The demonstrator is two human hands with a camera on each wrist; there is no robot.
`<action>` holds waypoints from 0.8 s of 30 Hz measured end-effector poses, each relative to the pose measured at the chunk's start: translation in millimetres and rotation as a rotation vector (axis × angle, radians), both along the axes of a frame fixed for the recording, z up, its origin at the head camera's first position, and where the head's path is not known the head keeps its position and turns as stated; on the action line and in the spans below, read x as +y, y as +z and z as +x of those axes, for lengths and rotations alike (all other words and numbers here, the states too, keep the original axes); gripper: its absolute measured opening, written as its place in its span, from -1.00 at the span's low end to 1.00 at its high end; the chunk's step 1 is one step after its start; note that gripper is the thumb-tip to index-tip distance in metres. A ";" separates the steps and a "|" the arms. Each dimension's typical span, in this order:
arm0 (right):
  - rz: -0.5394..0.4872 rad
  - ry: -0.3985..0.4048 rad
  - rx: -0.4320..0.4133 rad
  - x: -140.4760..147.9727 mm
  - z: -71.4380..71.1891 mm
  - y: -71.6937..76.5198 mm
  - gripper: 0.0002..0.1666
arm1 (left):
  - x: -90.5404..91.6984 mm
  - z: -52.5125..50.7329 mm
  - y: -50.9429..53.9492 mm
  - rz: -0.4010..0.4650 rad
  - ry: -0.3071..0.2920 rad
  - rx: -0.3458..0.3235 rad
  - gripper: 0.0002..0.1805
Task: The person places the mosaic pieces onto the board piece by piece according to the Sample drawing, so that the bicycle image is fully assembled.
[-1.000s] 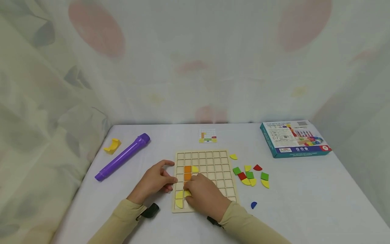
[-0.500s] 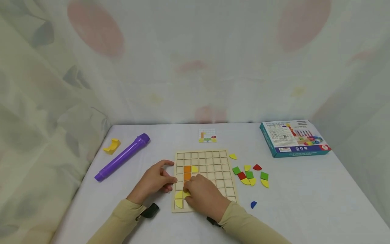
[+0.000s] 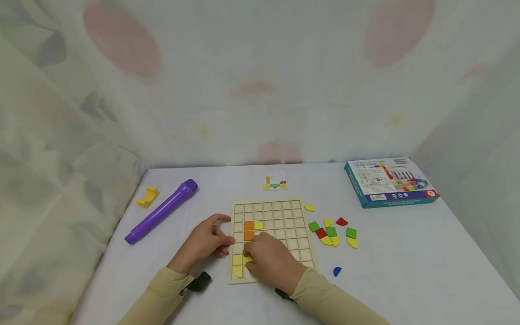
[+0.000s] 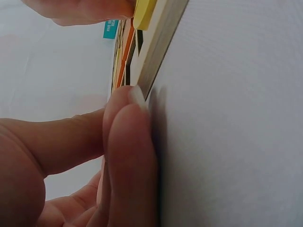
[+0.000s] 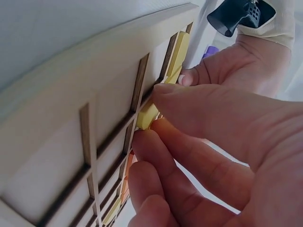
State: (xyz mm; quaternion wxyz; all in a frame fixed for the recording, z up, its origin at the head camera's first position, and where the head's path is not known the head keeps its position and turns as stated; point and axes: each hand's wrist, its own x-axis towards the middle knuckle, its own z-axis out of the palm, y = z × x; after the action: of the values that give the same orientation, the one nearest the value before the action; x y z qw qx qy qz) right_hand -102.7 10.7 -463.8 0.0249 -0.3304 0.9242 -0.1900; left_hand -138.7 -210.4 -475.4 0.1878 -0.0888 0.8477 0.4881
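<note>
Nothing has moved. The right hand (image 3: pixel 273 262) pinches a yellow quarter-round tile (image 5: pixel 147 117) on the pale wooden board (image 3: pixel 277 214); the left hand (image 3: pixel 203 241), thumb and pointer apart, touches its edge. Orange squares (image 3: pixel 248 235) are in; green squares (image 3: pixel 351 233) aren't.

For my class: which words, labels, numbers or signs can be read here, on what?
"FIVE SETS OF COLOR": top of the box; rest blurred.
"FIVE": its teal side, left wrist view; rest hidden.
Smaller print, red badge: too small to read.
Pattern card, wooden board: no legible text.
</note>
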 end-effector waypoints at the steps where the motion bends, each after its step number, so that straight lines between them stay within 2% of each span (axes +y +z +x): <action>1: -0.001 0.002 0.000 0.3 0.2 0.4 -0.89 | 0.0 -0.1 -0.3 -0.002 0.000 0.000 -0.26; 7: -0.001 0.011 -0.006 5.0 -0.1 5.1 -0.86 | -1.3 -0.6 -2.5 0.007 -0.002 0.003 -0.25; 10: -0.005 -0.014 -0.031 14.0 -4.1 9.0 -0.81 | -1.2 -0.6 -3.8 0.012 -0.003 0.004 -0.25; 16: -0.044 -0.139 -0.095 58.0 -20.7 13.5 -0.78 | -0.7 1.4 -5.2 0.008 0.006 -0.009 -0.23; 19: -0.057 -0.240 -0.124 88.6 -28.8 10.0 -0.77 | -1.8 1.9 -5.5 0.002 0.009 -0.011 -0.22; 24: -0.007 -0.394 -0.147 137.5 -45.1 8.0 -0.75 | -1.3 -0.9 -5.2 0.006 0.005 0.000 -0.21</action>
State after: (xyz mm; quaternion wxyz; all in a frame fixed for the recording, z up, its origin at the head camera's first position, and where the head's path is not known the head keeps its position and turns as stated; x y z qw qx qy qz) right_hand -147.8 148.3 -455.8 0.0533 -0.1287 0.9659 -0.2181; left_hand -139.6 -211.7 -480.6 0.1868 -0.0905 0.8459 0.4913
